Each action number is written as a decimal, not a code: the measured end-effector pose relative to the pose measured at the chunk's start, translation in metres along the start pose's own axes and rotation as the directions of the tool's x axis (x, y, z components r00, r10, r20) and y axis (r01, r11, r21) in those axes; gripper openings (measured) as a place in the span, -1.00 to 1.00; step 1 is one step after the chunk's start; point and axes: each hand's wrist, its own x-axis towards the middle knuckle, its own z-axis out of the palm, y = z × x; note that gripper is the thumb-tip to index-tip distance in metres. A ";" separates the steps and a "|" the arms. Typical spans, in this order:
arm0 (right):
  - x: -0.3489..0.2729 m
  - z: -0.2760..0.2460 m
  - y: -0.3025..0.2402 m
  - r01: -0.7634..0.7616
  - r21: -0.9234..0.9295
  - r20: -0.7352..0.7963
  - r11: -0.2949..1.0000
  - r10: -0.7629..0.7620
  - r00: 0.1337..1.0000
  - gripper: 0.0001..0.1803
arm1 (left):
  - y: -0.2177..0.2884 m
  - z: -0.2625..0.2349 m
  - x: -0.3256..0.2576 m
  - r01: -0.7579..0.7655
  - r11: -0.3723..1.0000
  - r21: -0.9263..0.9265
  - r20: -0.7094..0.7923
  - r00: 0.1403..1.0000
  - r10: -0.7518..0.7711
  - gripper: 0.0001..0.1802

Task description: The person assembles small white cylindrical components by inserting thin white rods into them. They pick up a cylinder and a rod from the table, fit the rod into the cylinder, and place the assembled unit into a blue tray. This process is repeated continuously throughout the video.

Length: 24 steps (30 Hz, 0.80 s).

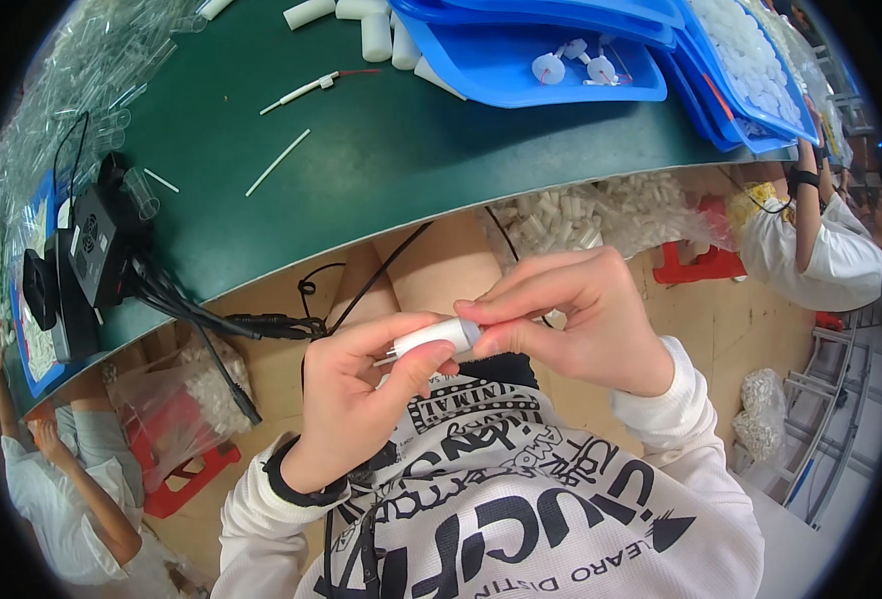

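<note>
My left hand [366, 394] is closed around a short white plastic tube [423, 341], held above my lap with its axis tilted slightly up to the right. Thin white prongs stick out of its left end. At the other end is a greyish translucent end piece [473, 332]. The thumb and fingertips of my right hand [586, 314] pinch that end piece; part of it is hidden behind them. Beyond my hands, on the green table [361, 165], lie a thin white stick with a red wire [316, 90] and a bare white rod [277, 163].
A blue tray [561, 95] holds white disc-shaped parts, beside stacked blue trays. White tubes [376, 38] lie at the back. Clear tubes crowd the far left. A black device with a fan [96, 240] trails cables near the table edge. Co-workers sit at both sides.
</note>
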 end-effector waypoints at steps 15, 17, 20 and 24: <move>-0.012 0.048 0.060 -0.221 0.326 -0.082 0.919 0.260 0.962 -0.65 | -0.031 -0.017 0.029 0.140 0.975 -0.174 0.055 0.990 -0.133 -0.78; -0.013 0.061 0.047 -0.302 0.355 0.014 0.885 0.318 0.948 -0.60 | -0.029 -0.017 0.031 0.133 0.964 -0.229 0.051 0.991 -0.124 -0.80; -0.011 0.076 0.036 -0.348 0.465 0.034 0.814 0.376 0.926 -0.58 | -0.031 -0.016 0.030 0.139 0.977 -0.159 -0.031 0.989 -0.146 -0.74; -0.009 0.081 0.029 -0.281 0.573 -0.085 0.770 0.397 0.914 -0.63 | -0.038 -0.010 0.025 0.125 0.967 -0.222 -0.056 0.988 -0.141 -0.79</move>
